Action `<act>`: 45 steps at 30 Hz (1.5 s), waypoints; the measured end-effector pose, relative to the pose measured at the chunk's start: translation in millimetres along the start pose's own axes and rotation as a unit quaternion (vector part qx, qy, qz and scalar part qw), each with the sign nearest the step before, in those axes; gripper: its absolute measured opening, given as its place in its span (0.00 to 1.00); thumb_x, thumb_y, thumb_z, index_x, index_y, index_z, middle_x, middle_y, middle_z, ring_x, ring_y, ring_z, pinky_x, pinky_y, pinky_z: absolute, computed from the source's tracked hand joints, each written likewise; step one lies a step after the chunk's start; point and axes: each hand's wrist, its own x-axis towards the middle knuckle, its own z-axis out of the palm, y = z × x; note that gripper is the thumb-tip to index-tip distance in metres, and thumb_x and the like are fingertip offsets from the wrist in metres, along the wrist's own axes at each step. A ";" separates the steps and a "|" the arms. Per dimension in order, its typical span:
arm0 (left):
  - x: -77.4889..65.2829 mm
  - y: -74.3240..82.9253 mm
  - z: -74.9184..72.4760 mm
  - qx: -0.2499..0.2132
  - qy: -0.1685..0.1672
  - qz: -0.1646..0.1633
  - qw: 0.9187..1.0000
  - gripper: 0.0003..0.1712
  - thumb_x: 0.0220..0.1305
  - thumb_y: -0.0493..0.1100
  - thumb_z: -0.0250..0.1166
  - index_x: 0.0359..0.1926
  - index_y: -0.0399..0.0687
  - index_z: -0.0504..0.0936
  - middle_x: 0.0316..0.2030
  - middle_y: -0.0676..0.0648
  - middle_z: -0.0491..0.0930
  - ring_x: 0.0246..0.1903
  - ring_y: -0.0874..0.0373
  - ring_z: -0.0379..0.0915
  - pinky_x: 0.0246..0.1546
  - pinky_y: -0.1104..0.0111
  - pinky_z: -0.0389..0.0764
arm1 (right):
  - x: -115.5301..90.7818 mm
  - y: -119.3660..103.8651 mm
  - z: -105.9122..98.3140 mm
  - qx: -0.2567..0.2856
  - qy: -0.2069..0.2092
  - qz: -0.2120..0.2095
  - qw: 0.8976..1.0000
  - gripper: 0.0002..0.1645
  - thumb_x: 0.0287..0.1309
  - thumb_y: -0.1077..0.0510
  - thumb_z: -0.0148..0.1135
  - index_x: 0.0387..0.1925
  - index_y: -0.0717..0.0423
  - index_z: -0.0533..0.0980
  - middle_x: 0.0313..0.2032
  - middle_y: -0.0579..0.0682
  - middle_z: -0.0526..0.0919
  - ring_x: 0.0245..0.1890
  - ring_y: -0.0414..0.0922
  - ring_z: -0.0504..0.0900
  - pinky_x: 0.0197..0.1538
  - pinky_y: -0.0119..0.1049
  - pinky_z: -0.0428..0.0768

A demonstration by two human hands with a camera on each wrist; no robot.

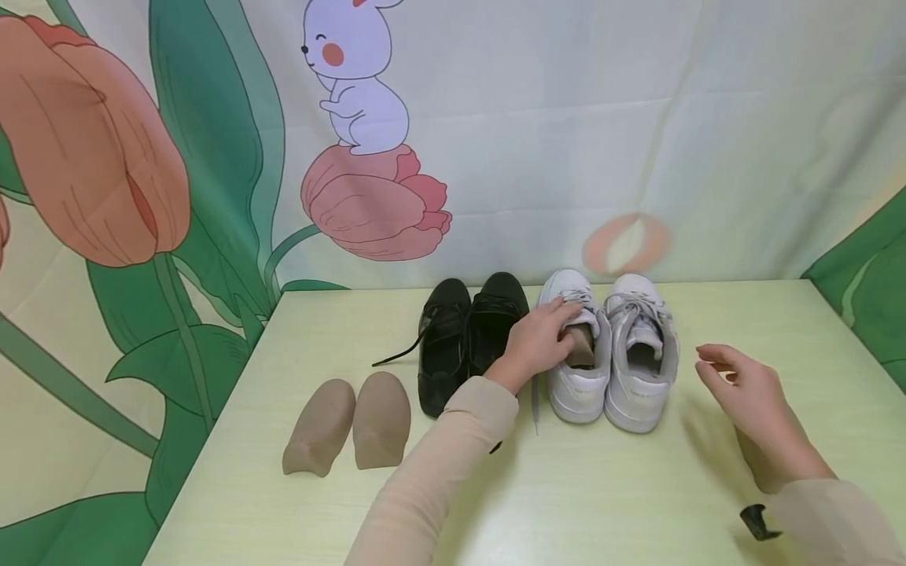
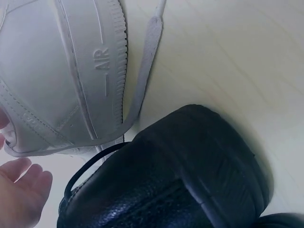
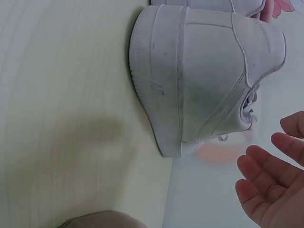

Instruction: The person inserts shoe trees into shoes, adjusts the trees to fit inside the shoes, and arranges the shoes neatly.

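Observation:
My left hand (image 1: 539, 339) is at the left white sneaker (image 1: 579, 393), its fingers bent over the tongue and thumb at the opening. A beige shoe insert (image 1: 582, 346) sits inside that sneaker. Beside it stands the right white sneaker (image 1: 640, 401), its opening showing no insert. To the right, my right hand (image 1: 753, 397) hovers apart from the shoes with loosely curled fingers and nothing held. In the right wrist view its fingertips (image 3: 247, 164) are spread beside the sneaker. Another brown insert (image 1: 756, 464) shows partly beneath the right wrist.
A pair of black shoes (image 1: 444, 346) stands left of the sneakers, one lace trailing on the table (image 1: 580, 495). Two beige shoe inserts (image 1: 382, 420) lie further left. A white lace (image 2: 147, 61) hangs down between the shoe pairs. Behind the table hangs a printed cloth (image 1: 524, 157).

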 end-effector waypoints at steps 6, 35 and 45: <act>-0.2 -1.0 1.1 0.012 -0.001 0.015 1.000 0.29 0.60 0.47 0.50 0.64 0.63 0.60 0.64 0.50 0.61 0.64 0.55 0.57 0.60 0.63 0.64 | -6.8 9.1 -2.6 -0.012 -0.003 0.003 1.000 0.21 0.60 0.52 0.50 0.48 0.63 0.72 0.44 0.62 0.79 0.33 0.10 0.56 0.36 0.22 0.67; -5.5 9.1 -0.8 0.013 0.001 0.014 1.000 0.30 0.59 0.49 0.51 0.64 0.61 0.60 0.65 0.49 0.59 0.66 0.53 0.52 0.62 0.56 0.59 | -38.8 43.5 -22.3 -0.030 -0.102 0.049 0.993 0.35 0.61 0.44 0.47 0.61 0.65 0.58 0.57 0.74 0.62 0.55 0.73 0.58 0.49 0.66 0.58; -4.8 22.3 -1.3 0.023 0.011 0.059 0.998 0.28 0.60 0.51 0.52 0.62 0.57 0.62 0.64 0.48 0.61 0.65 0.54 0.53 0.61 0.58 0.60 | -48.5 56.0 -19.9 -0.033 -0.095 0.027 0.995 0.36 0.60 0.48 0.51 0.59 0.71 0.58 0.56 0.76 0.61 0.54 0.73 0.59 0.51 0.65 0.57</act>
